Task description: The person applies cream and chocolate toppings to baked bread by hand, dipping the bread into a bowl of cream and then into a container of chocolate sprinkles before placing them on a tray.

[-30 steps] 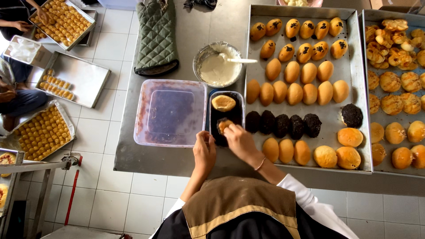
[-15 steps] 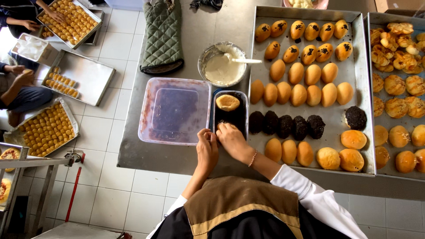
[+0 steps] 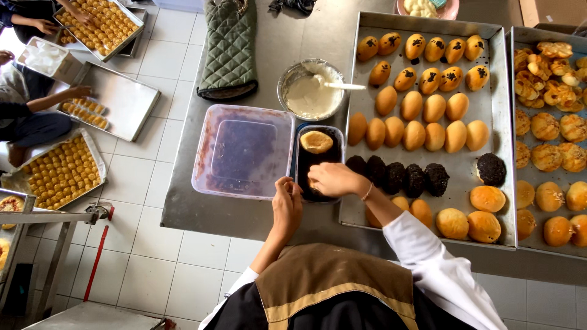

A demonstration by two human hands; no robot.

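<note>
— Over the steel table (image 3: pixel 263 214), from the head camera: what are the two hands on?
— Both are at a small black tray (image 3: pixel 318 160) of dark filling, just right of a clear plastic tub (image 3: pixel 243 151). The right hand (image 3: pixel 333 179) reaches into the tray's near end, fingers curled down and bunched around something pale; what exactly they pinch I cannot tell. The left hand (image 3: pixel 286 206) rests at the tray's near left corner, fingers pressed together against its rim.
— Anything else in that tray?
— One golden bun (image 3: pixel 317 142) lies at its far end, apart from the hand.
— And around it?
— Just beyond stands a metal bowl (image 3: pixel 310 90) of white cream with a spoon in it. To the right is a big baking tray (image 3: pixel 502 140) holding rows of golden buns, a row of dark-coated buns (image 3: pixel 397 176) beside the right wrist, and one more dark one further right. A green oven mitt (image 3: pixel 230 49) lies at the table's far edge.
— Other people?
— Down on the tiled floor at left, another person's hand (image 3: pixel 79 91) touches a floor tray (image 3: pixel 116 101) of small pastries.
</note>
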